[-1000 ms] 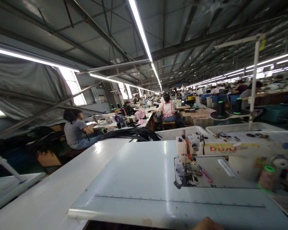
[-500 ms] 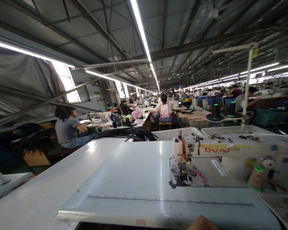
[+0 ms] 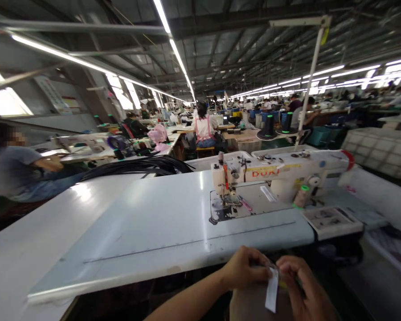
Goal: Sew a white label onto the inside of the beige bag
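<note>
Below the table's front edge, my left hand (image 3: 245,269) pinches the upper end of a white strip (image 3: 272,292), which hangs downward. My right hand (image 3: 297,278) is just to the right of the strip, its fingers bent and pressed together near the strip's top; what they hold is too small to make out. Behind both hands stands a white sewing machine (image 3: 287,167) with red lettering. A pink-handled tool (image 3: 245,204) lies beside its needle area, and another white strip (image 3: 268,194) rests on the machine bed.
The pale tabletop (image 3: 147,214) has a ruler line near its front edge. Black strips (image 3: 137,165) lie at its back. A brown thread cone (image 3: 301,197) and a tray (image 3: 332,221) are at the right. Other people sit at the left and farther back.
The view has turned right and down. Both hands now show together with a white strip between them; before, only part of one hand showed at the bottom edge.
</note>
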Demonstrator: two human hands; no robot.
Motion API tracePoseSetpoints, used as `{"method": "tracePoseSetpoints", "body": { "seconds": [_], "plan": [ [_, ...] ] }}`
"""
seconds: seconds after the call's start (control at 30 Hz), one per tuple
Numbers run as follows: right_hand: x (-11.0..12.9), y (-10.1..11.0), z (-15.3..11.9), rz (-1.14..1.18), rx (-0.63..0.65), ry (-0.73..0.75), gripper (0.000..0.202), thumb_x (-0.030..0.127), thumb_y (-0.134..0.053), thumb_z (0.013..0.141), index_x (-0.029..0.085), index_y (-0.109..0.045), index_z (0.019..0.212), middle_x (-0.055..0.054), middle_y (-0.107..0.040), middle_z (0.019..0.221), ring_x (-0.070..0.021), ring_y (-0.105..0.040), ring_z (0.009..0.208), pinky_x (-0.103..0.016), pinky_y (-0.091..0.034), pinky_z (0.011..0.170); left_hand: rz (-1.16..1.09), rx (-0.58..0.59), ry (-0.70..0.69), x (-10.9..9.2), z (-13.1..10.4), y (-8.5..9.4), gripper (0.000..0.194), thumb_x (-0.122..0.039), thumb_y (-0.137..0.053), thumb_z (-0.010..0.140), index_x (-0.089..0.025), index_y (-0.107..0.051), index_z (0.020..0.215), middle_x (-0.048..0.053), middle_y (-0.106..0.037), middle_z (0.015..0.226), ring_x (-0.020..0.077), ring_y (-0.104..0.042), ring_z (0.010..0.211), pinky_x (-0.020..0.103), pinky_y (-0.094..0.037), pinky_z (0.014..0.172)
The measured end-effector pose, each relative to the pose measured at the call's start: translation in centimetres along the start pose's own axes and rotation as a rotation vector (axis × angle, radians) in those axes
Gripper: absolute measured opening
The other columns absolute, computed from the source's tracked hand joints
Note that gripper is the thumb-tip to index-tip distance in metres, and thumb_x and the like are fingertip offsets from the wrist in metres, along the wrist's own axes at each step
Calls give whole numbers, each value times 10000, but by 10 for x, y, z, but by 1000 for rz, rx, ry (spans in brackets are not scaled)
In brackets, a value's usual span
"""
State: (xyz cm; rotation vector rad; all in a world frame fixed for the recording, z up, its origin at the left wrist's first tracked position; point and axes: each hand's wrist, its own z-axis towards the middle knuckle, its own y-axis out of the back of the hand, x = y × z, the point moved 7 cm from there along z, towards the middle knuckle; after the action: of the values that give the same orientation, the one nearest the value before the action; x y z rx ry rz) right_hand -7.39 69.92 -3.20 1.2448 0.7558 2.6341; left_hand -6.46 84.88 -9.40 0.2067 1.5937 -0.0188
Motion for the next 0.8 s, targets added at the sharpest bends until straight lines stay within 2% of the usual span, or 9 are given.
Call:
{"method": "tracePoseSetpoints", "body": {
  "seconds": [0.1, 0.17, 0.23, 0.3, 0.4, 0.6, 0.7, 0.8],
  "plan": [
    [-14, -3, -2, 236, 102, -303, 178, 372, -405, 939, 225, -504, 921, -58, -667, 917, -160, -650, 823, -266, -554, 735, -20, 6, -17, -7, 2, 0, 268, -363, -740, 680, -111, -712, 767, 54, -693, 838, 184, -612, 806, 262, -480, 757],
    [-14, -6, -2, 473, 118, -456, 206, 421, -383, 942, 228, -448, 915, -29, -639, 837, -131, -608, 653, -238, -535, 571, -25, 36, -14, -12, 4, -2, 247, -344, -735, 690, -111, -698, 763, 52, -690, 842, 183, -610, 810, 262, -476, 765],
    [-11, -4, 0, 656, 68, -539, 223, 448, -411, 928, 229, -428, 887, 11, -582, 747, -94, -512, 525, -198, -455, 440, -27, 54, -12, -16, 4, -2, 238, -331, -733, 694, -109, -688, 767, 51, -690, 845, 179, -608, 804, 262, -473, 766],
    [-7, 3, 5, 741, 12, -556, 224, 436, -458, 914, 220, -449, 858, 34, -530, 692, -70, -452, 496, -173, -414, 427, -17, 49, -7, -18, 4, -1, 233, -328, -727, 699, -110, -682, 768, 50, -690, 840, 173, -603, 789, 261, -471, 755],
    [1, 18, 8, 761, -18, -538, 184, 391, -484, 912, 220, -476, 846, 34, -512, 676, -63, -448, 505, -168, -415, 451, 24, 25, 14, -18, 4, 1, 218, -317, -724, 690, -116, -685, 766, 49, -695, 842, 172, -602, 783, 261, -467, 746],
    [32, 53, 6, 660, -98, -455, 134, 370, -495, 901, 258, -466, 834, 32, -516, 609, -88, -471, 466, -168, -419, 392, 32, 36, 35, -11, 7, 1, 225, -312, -722, 681, -113, -696, 781, 62, -707, 858, 181, -611, 786, 263, -469, 733],
    [42, 59, 8, 540, -66, -421, 172, 388, -471, 908, 253, -489, 804, 29, -521, 585, -88, -468, 434, -172, -426, 379, 29, 47, 41, -9, 8, 0, 236, -313, -718, 690, -105, -698, 801, 61, -708, 835, 170, -605, 752, 254, -462, 702],
    [36, 52, 8, 377, 38, -395, 192, 385, -476, 906, 229, -551, 824, 13, -549, 574, -102, -534, 465, -180, -476, 434, 32, 56, 45, -11, 6, 0, 238, -311, -711, 698, -105, -701, 818, 57, -712, 832, 161, -602, 743, 250, -457, 704]
  ]
}}
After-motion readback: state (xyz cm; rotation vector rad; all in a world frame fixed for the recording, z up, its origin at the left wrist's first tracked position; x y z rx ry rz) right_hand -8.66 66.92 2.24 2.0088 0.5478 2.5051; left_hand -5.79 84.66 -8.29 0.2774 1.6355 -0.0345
